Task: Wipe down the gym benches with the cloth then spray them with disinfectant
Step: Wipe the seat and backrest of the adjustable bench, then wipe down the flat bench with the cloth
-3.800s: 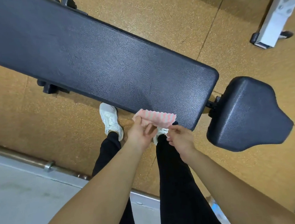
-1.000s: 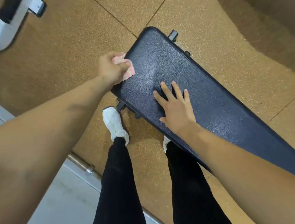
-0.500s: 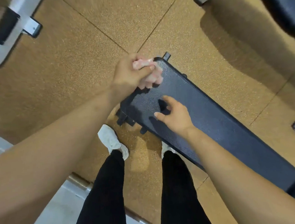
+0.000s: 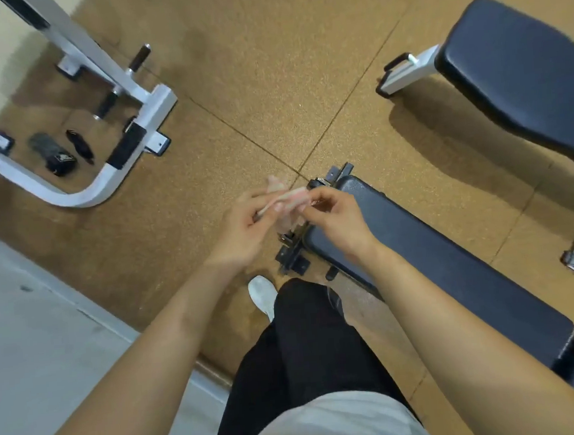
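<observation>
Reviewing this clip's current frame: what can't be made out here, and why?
- Cloth: motion-blurred in the head view and partly covered by the left hand and right hand; its fold and pattern are unreadable.
- Disinfectant spray: not in view at all.
- Second bench: cut off by the right edge.
- Near bench: its far side runs under the right forearm, so whether it is fully wiped can't be judged.
- Dark items inside the white frame: too small to identify.

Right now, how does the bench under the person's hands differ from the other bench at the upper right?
The near bench has a long, narrow pad; the far bench has a wider, curved one. The near bench shows dark metal brackets at its end, the far bench a white frame. Both hands, the left hand and the right hand, hold the pink cloth over the near bench's end; nothing touches the far bench. Both pads are dark textured vinyl.
</observation>
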Action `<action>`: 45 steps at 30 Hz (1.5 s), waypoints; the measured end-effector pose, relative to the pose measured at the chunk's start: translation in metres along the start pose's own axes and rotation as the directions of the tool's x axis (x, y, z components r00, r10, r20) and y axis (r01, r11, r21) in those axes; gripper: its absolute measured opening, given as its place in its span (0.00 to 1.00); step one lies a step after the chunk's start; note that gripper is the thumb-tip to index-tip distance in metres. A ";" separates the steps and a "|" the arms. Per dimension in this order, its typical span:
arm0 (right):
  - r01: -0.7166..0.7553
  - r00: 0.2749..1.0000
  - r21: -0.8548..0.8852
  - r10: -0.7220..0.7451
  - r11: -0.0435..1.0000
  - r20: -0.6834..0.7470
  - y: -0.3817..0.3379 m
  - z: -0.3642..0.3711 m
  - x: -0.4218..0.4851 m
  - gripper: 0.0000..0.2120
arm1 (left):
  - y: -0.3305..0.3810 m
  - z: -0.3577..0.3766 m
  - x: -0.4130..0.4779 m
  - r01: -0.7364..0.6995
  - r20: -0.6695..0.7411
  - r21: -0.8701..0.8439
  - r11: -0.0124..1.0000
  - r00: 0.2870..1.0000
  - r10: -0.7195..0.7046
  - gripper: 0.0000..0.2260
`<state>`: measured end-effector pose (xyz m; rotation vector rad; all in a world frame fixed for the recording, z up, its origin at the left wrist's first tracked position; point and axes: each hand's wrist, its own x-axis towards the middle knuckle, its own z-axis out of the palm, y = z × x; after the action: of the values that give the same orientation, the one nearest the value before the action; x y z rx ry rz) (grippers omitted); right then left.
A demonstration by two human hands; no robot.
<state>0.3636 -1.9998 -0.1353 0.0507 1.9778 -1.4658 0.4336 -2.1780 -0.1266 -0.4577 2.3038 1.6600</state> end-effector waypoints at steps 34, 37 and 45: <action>-0.331 0.694 0.177 0.367 0.927 -0.620 -0.150 -0.299 0.233 0.06 | 0.286 0.037 0.504 -0.321 0.614 0.522 0.791 0.784 -0.087 0.05; -0.361 0.631 0.201 0.398 0.910 -0.666 -0.149 -0.324 0.265 0.08 | 0.298 0.067 0.561 -0.383 0.679 0.503 0.775 0.729 -0.081 0.01; -0.393 0.519 0.418 0.573 0.819 -0.634 -0.134 -0.392 0.340 0.08 | 0.317 0.157 0.690 -0.515 0.803 0.411 0.752 0.595 -0.032 0.05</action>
<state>-0.1440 -1.8284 -0.1442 1.4232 2.0856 -1.3561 -0.3202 -2.0031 -0.1701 0.6777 2.0375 0.7745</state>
